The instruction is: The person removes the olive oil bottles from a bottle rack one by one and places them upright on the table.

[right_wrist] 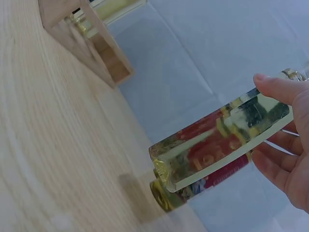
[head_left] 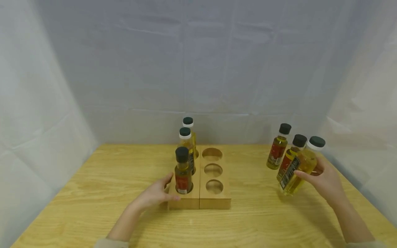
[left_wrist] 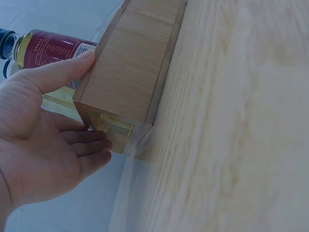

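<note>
My right hand (head_left: pixel 328 181) grips a square oil bottle (head_left: pixel 302 167) with a dark green cap and black label. The bottle tilts, its base above the table in the right wrist view. Just behind it stand two red-labelled oil bottles with black caps, a nearer bottle (head_left: pixel 285 163) and a farther bottle (head_left: pixel 276 151). My left hand (head_left: pixel 153 193) holds the near left corner of a wooden bottle rack (head_left: pixel 184 203), thumb (left_wrist: pixel 72 70) on the front edge, fingers (left_wrist: pixel 89 145) at the side. In its left column stand a red-labelled bottle (head_left: pixel 183 175) and two green-capped bottles (head_left: pixel 185 137) behind.
The rack's right column (head_left: pixel 227 182) has three round holes with no bottles in them. Beneath everything is a light wooden table (head_left: pixel 102 193). White sheeting (head_left: pixel 149 69) hangs behind the table and on both sides.
</note>
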Demonstrator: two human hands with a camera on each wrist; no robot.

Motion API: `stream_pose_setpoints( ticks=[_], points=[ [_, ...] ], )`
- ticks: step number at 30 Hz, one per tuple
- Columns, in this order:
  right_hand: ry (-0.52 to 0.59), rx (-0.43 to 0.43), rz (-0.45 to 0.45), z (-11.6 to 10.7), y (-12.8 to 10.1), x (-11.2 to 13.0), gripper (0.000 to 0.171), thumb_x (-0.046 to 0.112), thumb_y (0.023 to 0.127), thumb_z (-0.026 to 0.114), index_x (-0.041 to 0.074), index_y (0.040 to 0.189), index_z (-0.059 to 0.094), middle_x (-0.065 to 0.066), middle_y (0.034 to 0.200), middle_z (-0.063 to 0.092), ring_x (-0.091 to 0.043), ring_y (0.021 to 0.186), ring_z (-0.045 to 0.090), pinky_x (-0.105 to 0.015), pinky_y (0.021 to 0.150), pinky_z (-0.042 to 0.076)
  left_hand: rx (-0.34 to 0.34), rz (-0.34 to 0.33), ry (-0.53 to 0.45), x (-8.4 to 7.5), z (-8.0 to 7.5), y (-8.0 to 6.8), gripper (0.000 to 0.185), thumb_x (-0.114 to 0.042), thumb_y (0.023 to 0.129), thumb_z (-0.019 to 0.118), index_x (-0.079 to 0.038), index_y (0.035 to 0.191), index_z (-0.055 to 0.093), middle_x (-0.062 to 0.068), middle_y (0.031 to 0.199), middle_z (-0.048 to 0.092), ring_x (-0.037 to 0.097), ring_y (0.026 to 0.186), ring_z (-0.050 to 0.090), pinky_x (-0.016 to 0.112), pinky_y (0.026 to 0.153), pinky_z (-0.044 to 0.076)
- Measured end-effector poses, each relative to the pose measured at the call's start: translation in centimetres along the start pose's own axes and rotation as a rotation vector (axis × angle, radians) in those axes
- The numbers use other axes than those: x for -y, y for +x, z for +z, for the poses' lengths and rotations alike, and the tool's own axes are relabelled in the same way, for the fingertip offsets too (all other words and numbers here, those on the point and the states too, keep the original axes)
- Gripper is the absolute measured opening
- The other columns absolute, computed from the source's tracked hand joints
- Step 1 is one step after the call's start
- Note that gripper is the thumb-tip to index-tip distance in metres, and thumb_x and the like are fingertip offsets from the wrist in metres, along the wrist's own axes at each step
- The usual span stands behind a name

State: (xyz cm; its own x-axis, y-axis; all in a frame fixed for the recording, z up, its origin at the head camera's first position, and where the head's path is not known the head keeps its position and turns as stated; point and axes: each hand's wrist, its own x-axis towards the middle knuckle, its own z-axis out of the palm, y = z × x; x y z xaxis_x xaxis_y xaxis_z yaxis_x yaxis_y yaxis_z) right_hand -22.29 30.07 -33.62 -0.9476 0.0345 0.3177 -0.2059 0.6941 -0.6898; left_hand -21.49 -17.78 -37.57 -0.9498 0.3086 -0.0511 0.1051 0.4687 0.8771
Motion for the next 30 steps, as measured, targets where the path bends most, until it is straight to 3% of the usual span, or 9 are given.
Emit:
stream_pose_setpoints(
  ticks=[5, 11, 15, 19, 30],
  points=[
    [-0.028, 0.001, 0.018, -0.3, -0.3, -1.1, 0.080, 0.034, 0.084, 0.068, 0.004, 0.145, 0.026, -0.025, 0.118, 0.054, -0.011, 0.088, 0.057, -0.022, 0.065, 0.050, 0.005, -0.001, -0.006, 0.0, 0.0, 0.0, 0.100, -0.023, 0.075, 0.078, 0.015, 0.141, 0.014, 0.033, 0.145, 0.017, 0.048, 0.132, 0.019, 0.057, 0.107, 0.019],
    [-0.011, -0.006, 0.009, -0.5, -0.4, -2.5, 0.076, 0.031, 0.083, 0.070, 0.004, 0.142, 0.032, -0.025, 0.119, 0.055, 0.015, 0.080, 0.045, -0.018, 0.065, 0.049, 0.005, -0.002, -0.011, 0.2, -0.1, 0.1, 0.100, -0.024, 0.075, 0.078, 0.015, 0.141, 0.013, 0.032, 0.146, 0.016, 0.048, 0.132, 0.018, 0.057, 0.106, 0.019],
    [-0.010, -0.013, 0.016, -0.5, -0.5, -3.2, 0.067, 0.030, 0.082, 0.072, 0.001, 0.134, 0.041, -0.002, 0.108, 0.061, 0.014, 0.079, 0.047, -0.018, 0.064, 0.048, 0.006, -0.008, -0.005, 0.2, -0.1, 0.1, 0.101, -0.025, 0.075, 0.078, 0.014, 0.141, 0.013, 0.032, 0.146, 0.017, 0.049, 0.132, 0.018, 0.058, 0.106, 0.019],
    [0.004, -0.016, 0.018, -0.5, -0.6, -3.8, 0.062, 0.029, 0.081, 0.072, -0.001, 0.128, 0.045, 0.022, 0.097, 0.053, 0.013, 0.078, 0.048, -0.019, 0.063, 0.049, 0.008, -0.017, -0.011, 0.2, -0.1, 0.0, 0.101, -0.025, 0.075, 0.078, 0.013, 0.142, 0.013, 0.032, 0.146, 0.017, 0.049, 0.132, 0.018, 0.058, 0.106, 0.019],
    [0.047, 0.018, -0.012, -0.8, -0.2, -4.8, 0.068, 0.026, 0.084, 0.070, 0.001, 0.138, 0.037, 0.023, 0.107, 0.049, 0.015, 0.087, 0.044, -0.015, 0.067, 0.047, 0.003, -0.015, -0.007, 0.2, -0.1, 0.1, 0.100, -0.024, 0.075, 0.078, 0.013, 0.142, 0.013, 0.031, 0.147, 0.017, 0.047, 0.132, 0.019, 0.057, 0.106, 0.019]
  ],
)
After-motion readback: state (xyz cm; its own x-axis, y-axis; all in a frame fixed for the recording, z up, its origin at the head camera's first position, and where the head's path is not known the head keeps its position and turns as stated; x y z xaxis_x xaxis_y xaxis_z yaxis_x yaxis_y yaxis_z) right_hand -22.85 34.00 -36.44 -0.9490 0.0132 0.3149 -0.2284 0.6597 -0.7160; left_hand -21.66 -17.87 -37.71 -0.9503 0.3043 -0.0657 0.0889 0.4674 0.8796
